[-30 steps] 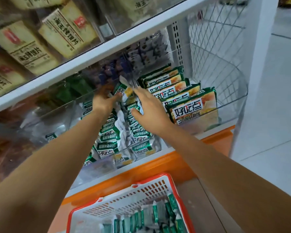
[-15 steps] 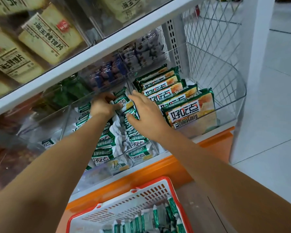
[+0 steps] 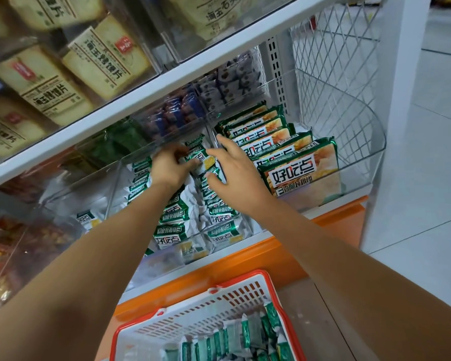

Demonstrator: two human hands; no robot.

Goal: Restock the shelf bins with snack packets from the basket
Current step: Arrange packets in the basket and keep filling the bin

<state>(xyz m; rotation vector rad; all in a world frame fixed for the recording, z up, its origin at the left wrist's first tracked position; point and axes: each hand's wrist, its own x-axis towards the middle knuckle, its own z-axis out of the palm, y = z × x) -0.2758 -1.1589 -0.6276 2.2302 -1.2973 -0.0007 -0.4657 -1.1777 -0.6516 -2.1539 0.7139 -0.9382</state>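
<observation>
Frame centre: left hand (image 3: 169, 169) fingers clamped on green 好吃点 packet (image 3: 201, 160); right hand (image 3: 236, 169) fingers spread, just beside. Basket (image 3: 206, 311) bottom centre.

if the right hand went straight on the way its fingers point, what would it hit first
Most likely the small green packet that the left hand grips, just ahead of the right hand; depth is hard to judge.

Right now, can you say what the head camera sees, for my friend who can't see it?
A person reaches into a clear shelf bin of small green snack packets; the left hand grips one packet at the back, the right hand spread open beside it. A red-rimmed basket holding more packets sits below.
</observation>
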